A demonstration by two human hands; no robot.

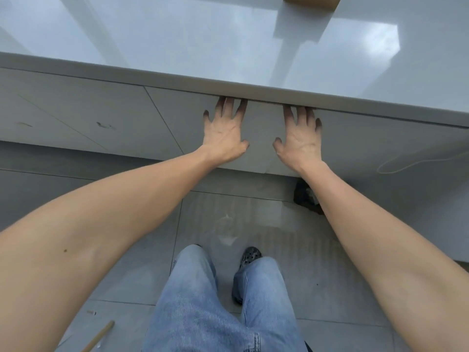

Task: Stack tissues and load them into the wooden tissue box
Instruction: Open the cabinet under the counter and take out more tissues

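My left hand and my right hand lie flat, fingers spread, against a white cabinet front just below the overhanging edge of a glossy white countertop. The fingertips of both hands are tucked under that edge and hidden. Neither hand holds anything. A corner of a light wooden box shows at the top edge of the view, standing on the far part of the countertop. No tissues are in view.
Grey floor tiles lie below, with my legs in blue jeans and a dark perforated shoe. A wooden stick lies on the floor at lower left. A thin white cord loops against the cabinets at right.
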